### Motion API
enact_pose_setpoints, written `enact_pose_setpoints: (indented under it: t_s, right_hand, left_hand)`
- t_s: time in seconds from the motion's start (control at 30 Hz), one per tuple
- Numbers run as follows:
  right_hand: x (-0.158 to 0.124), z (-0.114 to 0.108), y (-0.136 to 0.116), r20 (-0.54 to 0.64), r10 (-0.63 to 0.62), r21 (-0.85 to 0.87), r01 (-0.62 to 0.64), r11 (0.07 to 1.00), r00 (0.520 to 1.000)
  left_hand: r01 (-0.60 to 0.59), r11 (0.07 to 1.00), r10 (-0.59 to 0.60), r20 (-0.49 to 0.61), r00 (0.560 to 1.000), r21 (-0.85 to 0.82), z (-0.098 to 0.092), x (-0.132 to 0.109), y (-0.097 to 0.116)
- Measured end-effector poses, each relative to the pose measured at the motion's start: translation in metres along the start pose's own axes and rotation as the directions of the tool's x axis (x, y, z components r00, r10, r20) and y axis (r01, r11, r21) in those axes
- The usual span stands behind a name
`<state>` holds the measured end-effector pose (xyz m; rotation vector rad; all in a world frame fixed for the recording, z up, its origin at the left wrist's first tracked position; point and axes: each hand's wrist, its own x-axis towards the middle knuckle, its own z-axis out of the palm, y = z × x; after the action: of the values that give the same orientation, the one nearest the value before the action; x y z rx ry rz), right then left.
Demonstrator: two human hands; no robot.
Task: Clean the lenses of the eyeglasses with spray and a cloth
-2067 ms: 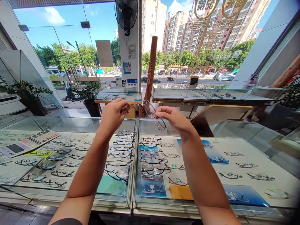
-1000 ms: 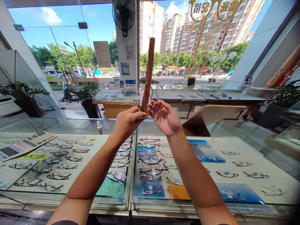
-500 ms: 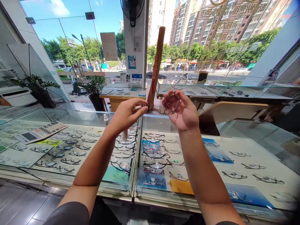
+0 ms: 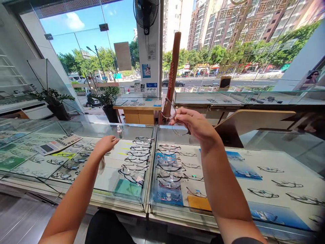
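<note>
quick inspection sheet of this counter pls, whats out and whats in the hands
surface: glass display counter, rows of eyeglasses under the glass
job's things: metal-rimmed eyeglasses, held up above the counter
clutter: small white bottle and leaflet on the counter
hands: right hand grips the eyeglasses; left hand holds what looks like a pale cloth, near the glass
cables: nothing seen
surroundings: wall fan, potted plant, street beyond the windows
</note>
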<state>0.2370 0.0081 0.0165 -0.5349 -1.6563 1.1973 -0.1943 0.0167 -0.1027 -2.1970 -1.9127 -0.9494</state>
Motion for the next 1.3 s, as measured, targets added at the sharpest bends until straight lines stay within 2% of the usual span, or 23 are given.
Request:
enact_pose_setpoints:
  t_s: [0.1,0.17,0.27,0.3,0.33,0.37,0.4,0.47,0.5,0.53,0.6,0.7,0.87,1.2,1.27,1.3]
  right_hand:
    - [0.000,0.000,0.000,0.043,0.016,-0.057,-0.013,0.998,0.999]
    - [0.001,-0.001,0.001,0.068,0.020,-0.072,-0.015,0.997,0.997]
    - [0.002,-0.003,0.004,0.108,0.015,-0.085,-0.006,0.996,0.994]
    - [0.002,-0.004,0.005,0.120,0.015,-0.088,-0.004,0.996,0.993]
    - [0.002,-0.004,0.006,0.129,0.014,-0.090,-0.003,0.996,0.992]
    - [0.002,-0.005,0.006,0.139,0.016,-0.091,-0.003,0.996,0.990]
    - [0.001,-0.005,0.005,0.148,0.018,-0.091,-0.004,0.996,0.989]
    - [-0.001,-0.005,0.003,0.169,0.023,-0.100,-0.006,0.995,0.985]
    - [-0.002,-0.005,0.002,0.175,0.024,-0.109,-0.005,0.994,0.984]
    - [-0.003,-0.005,0.000,0.177,0.023,-0.120,-0.002,0.993,0.984]
    - [-0.005,-0.005,-0.004,0.169,0.013,-0.132,0.009,0.991,0.986]
    - [-0.008,-0.005,-0.008,0.170,0.002,-0.135,0.021,0.991,0.985]
    - [-0.010,-0.004,-0.008,0.166,0.006,-0.162,0.021,0.987,0.986]
    - [-0.012,-0.002,-0.011,0.197,-0.002,-0.201,0.042,0.979,0.980]
    - [-0.012,-0.001,-0.012,0.138,-0.057,-0.243,0.090,0.966,0.989]
    - [-0.014,0.001,-0.013,0.061,-0.137,-0.284,0.148,0.947,0.989]
  left_hand:
    - [0.012,0.998,-0.011,-0.023,1.000,0.058,0.007,-0.014,-0.014]
    - [0.033,0.994,-0.027,-0.064,0.998,0.100,0.008,-0.014,-0.010]
    - [0.026,0.990,-0.009,-0.130,0.992,0.136,0.000,0.000,0.024]
    - [-0.013,0.991,0.033,-0.146,0.989,0.133,-0.005,0.007,0.043]
    - [-0.122,0.986,0.140,-0.178,0.974,0.110,-0.011,0.014,0.066]
    - [-0.265,0.962,0.273,-0.226,0.935,0.068,-0.018,0.020,0.090]
    - [-0.403,0.915,0.391,-0.288,0.874,0.022,-0.025,0.026,0.116]
    - [-0.642,0.767,0.591,-0.382,0.710,-0.005,-0.037,0.034,0.162]
    - [-0.702,0.712,0.641,-0.393,0.659,-0.015,-0.041,0.037,0.182]
    - [-0.735,0.677,0.665,-0.399,0.631,-0.033,-0.044,0.039,0.197]
    - [-0.764,0.640,0.685,-0.392,0.614,-0.078,-0.044,0.041,0.216]
    - [-0.780,0.614,0.679,-0.425,0.599,-0.120,-0.034,0.044,0.223]
    - [-0.789,0.611,0.628,-0.565,0.535,-0.068,-0.014,0.049,0.219]
    - [-0.811,0.585,0.638,-0.618,0.459,0.001,-0.013,0.052,0.214]
    - [-0.797,0.604,0.622,-0.638,0.453,0.022,-0.014,0.052,0.213]
    - [-0.788,0.615,0.612,-0.649,0.451,0.032,-0.015,0.052,0.212]
